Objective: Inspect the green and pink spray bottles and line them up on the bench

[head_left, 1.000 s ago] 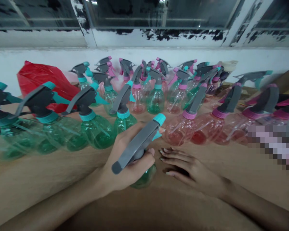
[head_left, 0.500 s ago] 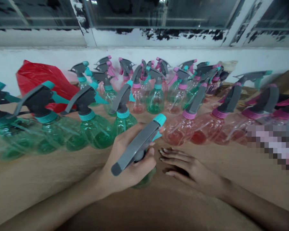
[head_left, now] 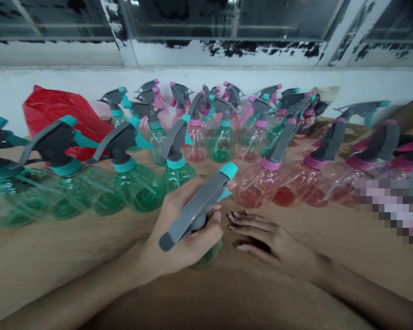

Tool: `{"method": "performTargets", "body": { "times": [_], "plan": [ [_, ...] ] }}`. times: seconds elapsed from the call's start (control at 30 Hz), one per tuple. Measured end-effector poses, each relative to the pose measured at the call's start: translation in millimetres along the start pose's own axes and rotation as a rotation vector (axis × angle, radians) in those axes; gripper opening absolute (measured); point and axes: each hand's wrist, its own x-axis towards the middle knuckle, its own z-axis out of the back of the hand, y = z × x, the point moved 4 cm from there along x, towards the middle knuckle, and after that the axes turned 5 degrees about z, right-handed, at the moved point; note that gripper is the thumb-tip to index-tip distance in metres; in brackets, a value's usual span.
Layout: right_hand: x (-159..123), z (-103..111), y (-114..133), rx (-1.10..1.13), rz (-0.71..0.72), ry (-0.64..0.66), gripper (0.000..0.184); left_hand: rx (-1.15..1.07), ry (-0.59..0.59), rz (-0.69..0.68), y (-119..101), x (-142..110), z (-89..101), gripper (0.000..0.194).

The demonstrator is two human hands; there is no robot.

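My left hand is wrapped round the neck of a green spray bottle with a grey head, teal nozzle and teal trigger. Most of its green body is hidden beneath the hand. To the right, my right hand lies on the brown tabletop, fingers stretched out and holding nothing. Beyond my left hand stands a row of green spray bottles with teal collars. Past my right hand is a row of clear pink spray bottles with pink collars.
More green and pink spray bottles crowd the back, near the white wall. A red plastic bag sits at the back left. At the far right is a cardboard box, with a blurred-out patch in front of it.
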Motion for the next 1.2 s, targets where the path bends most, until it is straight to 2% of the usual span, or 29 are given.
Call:
{"method": "performTargets", "body": {
  "times": [0.17,0.37,0.57,0.67,0.87,1.0,1.2],
  "plan": [
    [1,1,0,0.003,0.000,0.007,0.035,0.011,0.013,0.004,1,-1,-0.9,0.018],
    [1,1,2,0.006,-0.009,0.000,0.033,0.022,0.026,-0.008,3,-2,-1.0,0.030],
    [1,1,2,0.003,-0.026,0.011,0.034,0.054,0.071,-0.018,-3,0,4.2,0.012],
    [1,1,1,0.012,-0.024,-0.001,0.033,0.037,0.082,-0.019,-5,1,6.0,0.013],
    [0,1,1,0.035,-0.012,-0.017,0.033,0.059,0.006,0.016,1,-3,2.7,0.026],
    [1,3,2,0.038,-0.016,-0.024,0.033,0.108,-0.062,0.025,6,-5,-1.4,0.021],
    [2,3,3,0.026,-0.013,-0.003,0.035,0.113,-0.039,0.020,8,-5,-2.7,0.019]
  ]
}}
